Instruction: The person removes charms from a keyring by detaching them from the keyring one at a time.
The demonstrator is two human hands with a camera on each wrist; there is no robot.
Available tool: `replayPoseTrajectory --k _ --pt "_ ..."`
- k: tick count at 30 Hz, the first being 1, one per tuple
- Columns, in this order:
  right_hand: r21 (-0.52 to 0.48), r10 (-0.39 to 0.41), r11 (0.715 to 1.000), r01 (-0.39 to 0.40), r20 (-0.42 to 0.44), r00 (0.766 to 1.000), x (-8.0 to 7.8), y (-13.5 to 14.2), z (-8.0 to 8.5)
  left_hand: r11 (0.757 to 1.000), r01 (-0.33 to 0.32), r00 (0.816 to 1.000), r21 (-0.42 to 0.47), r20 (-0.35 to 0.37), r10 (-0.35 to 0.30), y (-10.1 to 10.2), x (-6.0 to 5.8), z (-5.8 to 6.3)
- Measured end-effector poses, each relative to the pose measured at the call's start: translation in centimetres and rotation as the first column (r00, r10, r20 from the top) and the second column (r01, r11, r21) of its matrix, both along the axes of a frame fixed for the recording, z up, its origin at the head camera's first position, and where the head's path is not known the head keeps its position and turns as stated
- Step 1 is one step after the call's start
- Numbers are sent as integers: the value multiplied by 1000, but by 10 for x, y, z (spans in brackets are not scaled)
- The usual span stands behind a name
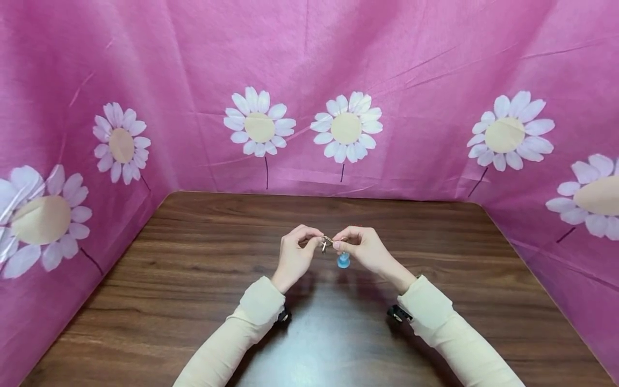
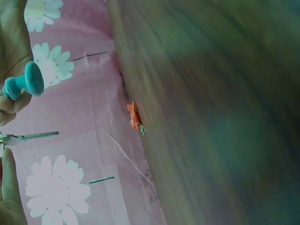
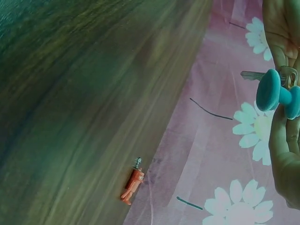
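Observation:
Both hands meet above the middle of the table and work on a metal key ring (image 1: 328,239). My left hand (image 1: 295,257) pinches its left side between thumb and fingertips, right where a silver key (image 1: 324,246) hangs. On the other side, the thumb and fingers of my right hand (image 1: 366,250) pinch the ring. A turquoise spool-shaped charm (image 1: 343,261) dangles under the right fingers; its wide round foot (image 2: 34,78) shows close up in the left wrist view. The right wrist view has the key (image 3: 252,75) sticking out beside the charm (image 3: 269,90).
An orange figure-shaped key charm (image 3: 133,184) with a small metal chain lies on the table near its far edge, seen in both wrist views. The brown wooden table (image 1: 193,258) is bordered by a pink cloth (image 1: 416,48) printed with white flowers.

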State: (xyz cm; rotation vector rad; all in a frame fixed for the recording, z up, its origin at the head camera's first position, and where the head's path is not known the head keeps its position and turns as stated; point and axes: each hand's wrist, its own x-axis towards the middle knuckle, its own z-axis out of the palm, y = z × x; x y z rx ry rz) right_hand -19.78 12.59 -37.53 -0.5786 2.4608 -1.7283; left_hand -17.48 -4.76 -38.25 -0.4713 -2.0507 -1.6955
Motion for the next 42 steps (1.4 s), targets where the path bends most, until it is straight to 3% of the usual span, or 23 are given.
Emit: replayPoseTrajectory --k 5,9,11,14,16,19,28,32,35,38,42 --pt "-15 -8 1000 7 -53 999 0 1 -4 998 27 998 51 63 -31 2 8 9" --pt "-39 -12 999 9 -68 998 0 1 -7 991 30 985 132 162 -51 4 5 4" --pt "-64 -11 998 7 -60 998 1 0 -7 976 25 967 214 242 -78 5 2 0" --pt "-108 -14 994 10 -33 999 2 0 -7 936 10 933 353 334 -135 9 -3 -6" --pt "-130 -24 991 21 -27 999 2 0 -7 909 5 921 417 351 -167 11 -5 -8" --pt "-125 -67 990 61 -42 997 2 1 -7 892 22 916 452 348 -199 15 -7 -8" --pt "-116 -127 986 117 -81 989 2 5 -6 925 176 913 336 297 -281 12 -10 -13" --pt "-90 -122 989 113 -96 988 2 5 -6 950 221 914 220 292 -281 7 -11 -17" --pt "-53 -116 992 111 -100 988 4 5 -7 971 217 928 100 288 -238 3 -11 -19" --pt "4 -121 992 123 -121 985 5 4 -9 977 211 947 -9 250 -202 1 -6 -12" --pt "94 -130 984 149 -177 975 5 0 -11 971 153 983 -186 133 -129 -1 -5 -11"
